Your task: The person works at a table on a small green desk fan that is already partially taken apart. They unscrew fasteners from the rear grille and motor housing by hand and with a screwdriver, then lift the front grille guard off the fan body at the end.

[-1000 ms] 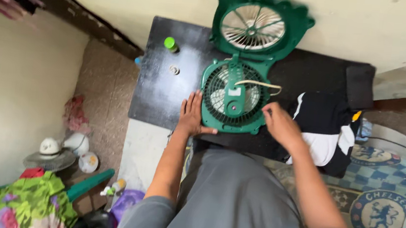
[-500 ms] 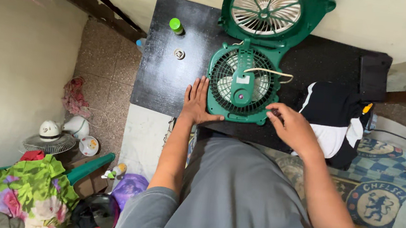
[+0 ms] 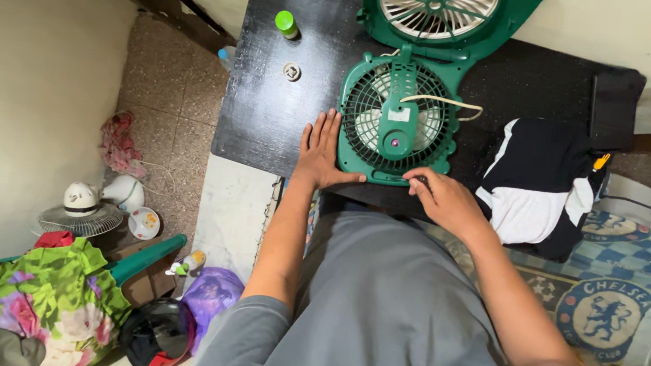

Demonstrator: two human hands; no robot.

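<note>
A green fan body (image 3: 397, 121) lies flat on a black table (image 3: 268, 114), its rear grille up, a pale cord looped over it. The matching green front cover (image 3: 445, 11) with white blades lies just beyond it. My left hand (image 3: 322, 152) rests flat on the table, its thumb against the fan's lower left rim. At the fan's near edge, my right hand (image 3: 441, 198) has its fingers curled on the rim; whether it holds a small tool is hidden.
A green-capped bottle (image 3: 286, 24) and a small round metal part (image 3: 292, 71) sit on the table's left. A black-and-white garment (image 3: 536, 187) lies at the right beside a dark block (image 3: 615, 107). On the floor left: white fan parts (image 3: 88, 208), cloth, a helmet (image 3: 156, 334).
The view has shifted, so the table and fan sit higher in frame. My right hand has drawn from the fan's right side down to its near edge; my left hand stays at the left rim.
</note>
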